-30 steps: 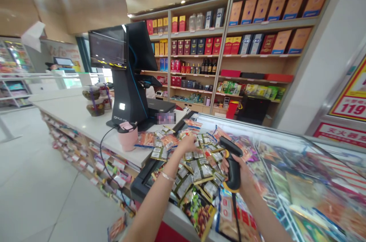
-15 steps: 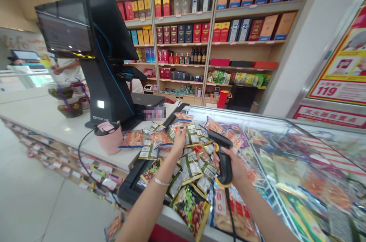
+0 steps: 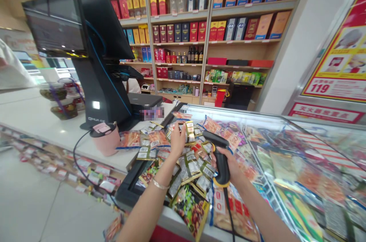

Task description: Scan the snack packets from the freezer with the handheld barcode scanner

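My right hand (image 3: pixel 233 165) is wrapped round the grip of a black and yellow barcode scanner (image 3: pixel 222 163). Its head points left over a heap of snack packets, and a cable hangs down from the handle. Fingers bent, my left hand (image 3: pixel 178 139) grips a small olive-and-silver snack packet (image 3: pixel 189 131) at the far side of the heap. The fingertips partly cover that packet. Several similar packets (image 3: pixel 189 167) lie nearer, below the scanner. In front are a dark packet with a picture of brown nuts or fruit (image 3: pixel 190 209) and a large clear-and-red food bag (image 3: pixel 233 211).
A pink cup (image 3: pixel 105 141) stands on the white counter (image 3: pixel 126 158) by a black checkout terminal (image 3: pixel 101 81). Stacked tubs (image 3: pixel 64 108) are further left. On the right is a glass-edged freezer (image 3: pixel 286 211) of bagged food. Shelves of boxes (image 3: pixel 178 34) line the back.
My left hand has turned slightly, and the packet at its fingers has tilted up. The view has shifted a little right. At the far left, a person's white sleeve has come nearer.
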### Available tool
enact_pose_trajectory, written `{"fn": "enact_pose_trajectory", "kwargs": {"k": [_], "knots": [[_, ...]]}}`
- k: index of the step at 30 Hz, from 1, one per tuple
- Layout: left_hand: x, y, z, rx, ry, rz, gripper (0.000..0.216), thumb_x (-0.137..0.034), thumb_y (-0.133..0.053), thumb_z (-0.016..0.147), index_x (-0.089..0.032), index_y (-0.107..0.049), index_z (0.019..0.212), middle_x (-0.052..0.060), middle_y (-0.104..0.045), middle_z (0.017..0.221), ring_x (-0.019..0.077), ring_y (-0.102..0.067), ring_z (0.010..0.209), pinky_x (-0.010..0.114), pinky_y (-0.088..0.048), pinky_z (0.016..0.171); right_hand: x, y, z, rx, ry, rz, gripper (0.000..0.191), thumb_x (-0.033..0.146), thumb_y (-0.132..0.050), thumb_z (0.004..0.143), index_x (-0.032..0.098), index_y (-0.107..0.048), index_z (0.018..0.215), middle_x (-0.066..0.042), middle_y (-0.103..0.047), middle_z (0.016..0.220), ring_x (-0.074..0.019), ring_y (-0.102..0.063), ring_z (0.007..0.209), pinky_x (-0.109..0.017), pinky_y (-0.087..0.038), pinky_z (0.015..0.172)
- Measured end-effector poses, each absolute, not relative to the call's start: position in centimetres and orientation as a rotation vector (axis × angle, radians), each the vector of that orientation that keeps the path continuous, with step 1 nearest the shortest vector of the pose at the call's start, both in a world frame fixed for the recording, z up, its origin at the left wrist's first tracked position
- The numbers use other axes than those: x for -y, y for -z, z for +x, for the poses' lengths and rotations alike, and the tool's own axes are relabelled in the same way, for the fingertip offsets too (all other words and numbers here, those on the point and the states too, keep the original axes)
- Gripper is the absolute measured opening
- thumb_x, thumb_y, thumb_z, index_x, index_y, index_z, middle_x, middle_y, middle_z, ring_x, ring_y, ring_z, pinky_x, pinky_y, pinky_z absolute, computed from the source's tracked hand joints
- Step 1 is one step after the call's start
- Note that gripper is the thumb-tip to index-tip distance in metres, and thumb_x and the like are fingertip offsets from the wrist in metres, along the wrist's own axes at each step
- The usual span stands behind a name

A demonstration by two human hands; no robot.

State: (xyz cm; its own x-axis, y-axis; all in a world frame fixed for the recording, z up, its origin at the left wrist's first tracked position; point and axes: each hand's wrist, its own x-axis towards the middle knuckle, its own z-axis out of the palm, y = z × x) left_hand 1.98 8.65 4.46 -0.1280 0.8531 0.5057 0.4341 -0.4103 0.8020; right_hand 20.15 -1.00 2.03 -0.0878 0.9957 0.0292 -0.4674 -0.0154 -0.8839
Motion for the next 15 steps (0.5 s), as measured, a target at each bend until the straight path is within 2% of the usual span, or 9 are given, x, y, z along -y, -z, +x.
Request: {"fn": "enact_pose_trajectory", "kwargs": {"k": [11,15], "knots": [[-9.01,-4.2,1.79,-1.45,-1.558,1.798,0.028,-0.038,-0.038,0.092,-0.018,-0.056,0.1,0.001,-0.061,0.074,0.0155,-0.057,0.066,0.025,-0.039,0.068,0.94,-1.42,20.42,0.876,-1.509,-0.76,0.032,0.047,-0.069,0.069,0.018,-0.056,0.073,0.001,-0.048,0.054,-0.013,-0.047,0.046,-0.023,-0.04,0.043],[-8.93,-4.19,1.79,-1.42,-1.573,1.792,0.029,-0.04,-0.038,0.092,-0.018,-0.056,0.101,0.001,-0.06,0.073,0.0152,-0.055,0.065,0.024,-0.038,0.067,1.14,-1.68,20.39,0.876,-1.508,-0.712,0.031,0.047,-0.067,0.07,0.019,-0.055,0.075,0.001,-0.046,0.054,-0.0143,-0.045,0.046,-0.023,-0.038,0.037]]}}
